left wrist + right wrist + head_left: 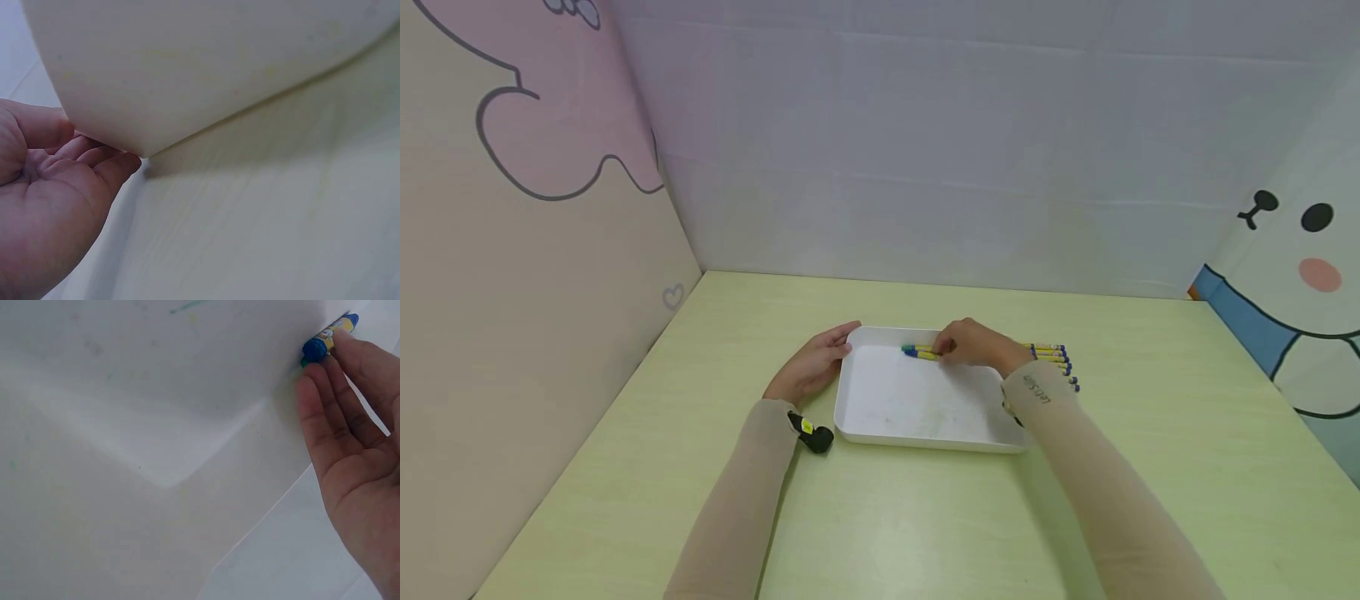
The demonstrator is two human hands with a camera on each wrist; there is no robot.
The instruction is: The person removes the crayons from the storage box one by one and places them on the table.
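A white rectangular tray [917, 408] lies on the table in front of me. My left hand [811, 365] grips its left rim near the far corner, thumb on the edge and fingers against the outer wall. Over the far part of the tray, my right hand [973, 343] pinches a blue crayon [337, 332] with a yellow wrapper. Just beyond that crayon lies a green crayon [910, 347], along the tray's far wall. The right fingers hide part of both crayons in the head view.
Several blue-ended crayons [1060, 358] in yellow wrappers lie in a row to the right of the tray, partly behind my right wrist. Printed cloth walls [925, 200] stand around the light wooden table [880, 517].
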